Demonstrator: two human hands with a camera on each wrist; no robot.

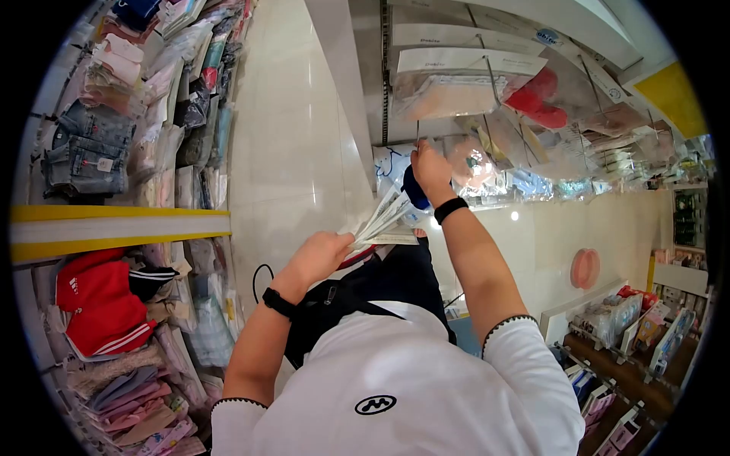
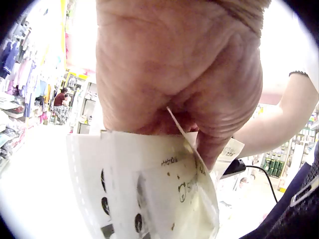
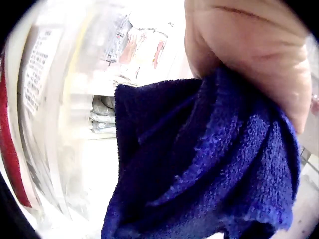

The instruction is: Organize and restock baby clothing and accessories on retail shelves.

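Note:
My left hand (image 1: 319, 254) grips a fanned bunch of flat packets (image 1: 382, 215) by one end, low in front of my body. In the left wrist view, their white printed cards (image 2: 149, 184) hang below the palm. A fuzzy dark blue cloth (image 3: 199, 154) is bunched in my right hand (image 1: 432, 169) and hangs in folds beneath it. That hand is up at the lower edge of the hanging display, by a thin metal hook. Clear-bagged goods with white header cards (image 1: 468, 61) hang just above and beyond it.
More bagged items, one with a red piece (image 1: 540, 99), hang along the right-hand rack. On the left, shelves hold packed clothes, denim shorts (image 1: 87, 148) and a red garment (image 1: 103, 304). A pale tiled aisle (image 1: 281, 99) runs between. Another person (image 2: 61, 105) is far off.

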